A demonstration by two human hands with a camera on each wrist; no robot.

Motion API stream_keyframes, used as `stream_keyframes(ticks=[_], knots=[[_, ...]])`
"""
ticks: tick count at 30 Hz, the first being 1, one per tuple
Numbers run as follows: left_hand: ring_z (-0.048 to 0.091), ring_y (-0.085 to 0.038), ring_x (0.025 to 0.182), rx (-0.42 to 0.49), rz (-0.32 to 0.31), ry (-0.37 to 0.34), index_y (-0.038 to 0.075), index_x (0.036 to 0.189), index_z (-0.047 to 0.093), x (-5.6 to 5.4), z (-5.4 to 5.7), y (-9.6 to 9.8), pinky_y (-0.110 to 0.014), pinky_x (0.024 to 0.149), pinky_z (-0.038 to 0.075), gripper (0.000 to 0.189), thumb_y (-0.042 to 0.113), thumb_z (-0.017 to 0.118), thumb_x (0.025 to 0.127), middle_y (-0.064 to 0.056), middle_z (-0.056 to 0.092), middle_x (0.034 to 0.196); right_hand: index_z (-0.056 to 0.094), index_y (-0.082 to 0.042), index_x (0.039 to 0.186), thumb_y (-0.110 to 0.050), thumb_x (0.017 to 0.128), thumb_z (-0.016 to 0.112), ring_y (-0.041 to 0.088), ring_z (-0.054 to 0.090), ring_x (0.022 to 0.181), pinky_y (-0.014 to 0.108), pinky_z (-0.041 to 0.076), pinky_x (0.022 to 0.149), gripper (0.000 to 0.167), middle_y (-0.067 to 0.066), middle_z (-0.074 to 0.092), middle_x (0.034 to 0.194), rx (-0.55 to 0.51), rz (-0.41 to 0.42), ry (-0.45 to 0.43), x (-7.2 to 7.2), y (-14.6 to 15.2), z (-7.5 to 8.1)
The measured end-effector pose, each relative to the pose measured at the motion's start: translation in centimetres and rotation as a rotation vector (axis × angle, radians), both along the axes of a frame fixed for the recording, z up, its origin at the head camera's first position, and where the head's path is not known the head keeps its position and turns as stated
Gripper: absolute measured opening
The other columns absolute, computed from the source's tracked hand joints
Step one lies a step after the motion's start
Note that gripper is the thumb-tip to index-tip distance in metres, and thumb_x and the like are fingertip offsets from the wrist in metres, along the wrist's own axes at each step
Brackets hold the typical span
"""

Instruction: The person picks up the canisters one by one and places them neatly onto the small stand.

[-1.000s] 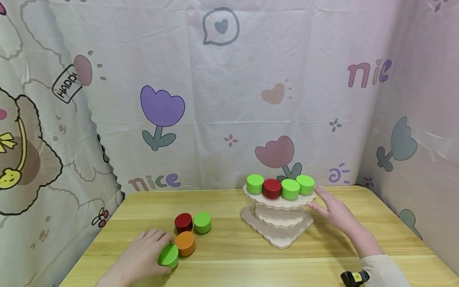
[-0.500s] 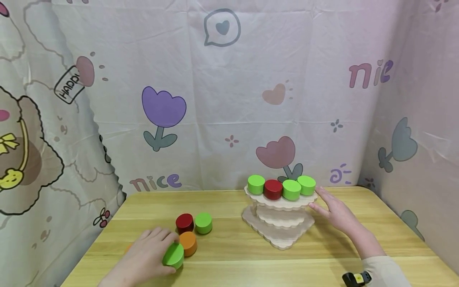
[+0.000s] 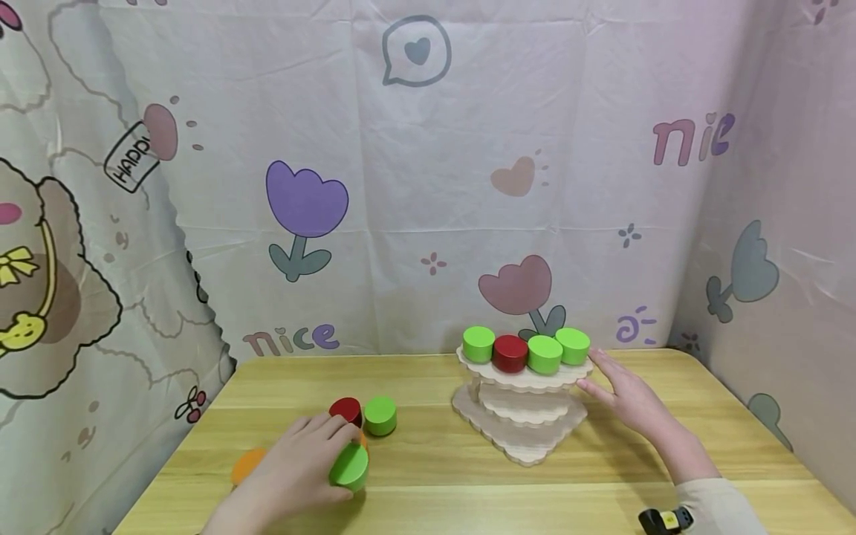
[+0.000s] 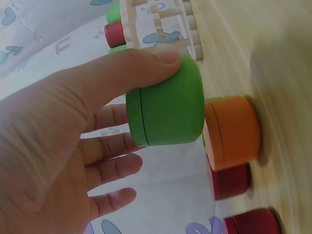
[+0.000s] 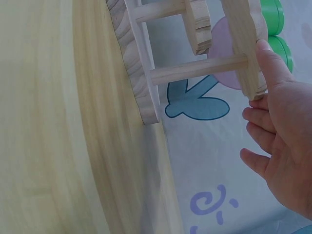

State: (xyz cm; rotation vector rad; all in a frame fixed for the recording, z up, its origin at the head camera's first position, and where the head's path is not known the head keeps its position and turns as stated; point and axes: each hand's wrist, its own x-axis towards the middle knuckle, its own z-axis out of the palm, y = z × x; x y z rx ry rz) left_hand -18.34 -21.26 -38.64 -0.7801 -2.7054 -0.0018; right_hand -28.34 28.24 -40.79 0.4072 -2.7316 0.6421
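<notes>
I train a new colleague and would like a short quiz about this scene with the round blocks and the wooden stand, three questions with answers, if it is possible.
1. Fill in the colour: the left hand holds a ____ block.
2. How many round blocks stand on the top board of the wooden stand?
3. What does the right hand touch?
a) an orange block
b) the edge of the top board
c) a red block

Key:
1. green
2. four
3. b
</notes>
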Motion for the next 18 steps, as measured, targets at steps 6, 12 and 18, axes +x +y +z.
stream_keyframes(ticks=[6,12,18], knots=[[0.049,-0.01,0.098,0.003,-0.052,0.019,0.024,0.105,0.059,-0.5,0.5,1.1,-0.037,0.088,0.041,0.056,0.054,0.082,0.063,0.013,0.057,0.101,0.035,0.008,0.145,-0.042,0.096,0.057,0.054,0.033,0.135,0.065,0.027,0.108,0.074,0.033,0.032,0.149,0.003,0.001,0.003,0.0,0.0,0.0],[0.047,-0.01,0.097,0.005,-0.078,0.006,0.022,0.107,0.06,-0.9,1.0,2.5,-0.036,0.085,0.04,0.054,0.05,0.081,0.065,0.011,0.057,0.102,0.034,0.008,0.145,-0.042,0.096,0.057,0.054,0.033,0.135,0.066,0.027,0.107,0.074,0.034,0.032,0.149,0.0,0.003,0.002,0.1,0.1,-0.1],[0.051,-0.013,0.102,-0.009,-0.105,0.02,0.021,0.109,0.06,-1.4,1.3,3.6,-0.039,0.089,0.043,0.053,0.046,0.08,0.067,0.007,0.059,0.107,0.034,0.007,0.146,-0.043,0.096,0.056,0.054,0.032,0.135,0.066,0.026,0.107,0.074,0.034,0.031,0.149,-0.001,0.004,-0.001,0.0,0.0,0.0]])
